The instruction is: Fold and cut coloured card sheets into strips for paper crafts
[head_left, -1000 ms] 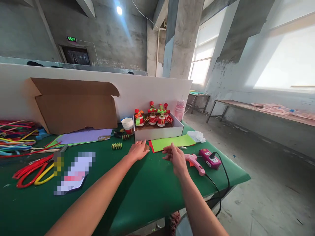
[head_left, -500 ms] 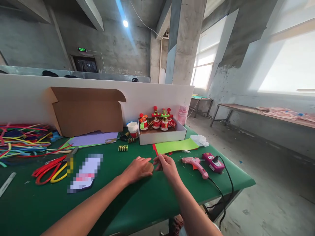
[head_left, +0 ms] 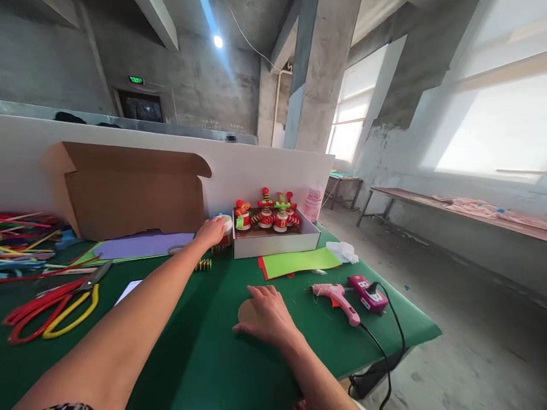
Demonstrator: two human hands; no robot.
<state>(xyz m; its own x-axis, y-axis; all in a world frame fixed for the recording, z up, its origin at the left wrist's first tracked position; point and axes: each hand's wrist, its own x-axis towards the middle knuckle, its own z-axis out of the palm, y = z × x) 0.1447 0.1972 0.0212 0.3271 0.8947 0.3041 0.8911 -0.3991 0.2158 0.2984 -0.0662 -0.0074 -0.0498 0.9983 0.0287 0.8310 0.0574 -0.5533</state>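
beneath the spread right hand (head_left: pixel 270 314), a flat, round brown disc (head_left: pixel 245 312) is lying; the left hand (head_left: pixel 211 232) is touching a round white cup (head_left: pixel 228 223), its grip too hidden to tell.

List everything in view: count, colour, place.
Table: one, green, foreground
Tray: one, white, table's back
Figures: four visible, mostly red, in tray
Bottle: one, pink, behind tray's right end
Cups: count unclear, mostly white, left of tray
Board: one, white, behind table
Cardboard: one, brown, before board
Sheet: one, purple, before cardboard
Strips: many, multicoloured, far left
Scissors: count unclear, red and yellow handles, left
Folded paper: some, yellow-green, near cups
Paper: one, lime, before tray
Tissue: one, white, right of paper
Glue gun: one, pink, right
Socket: one, magenta, beside glue gun
Bench: one, brown, far right
Disc: one, tan, front centre
Left hand: one, at cups
Right hand: one, over disc
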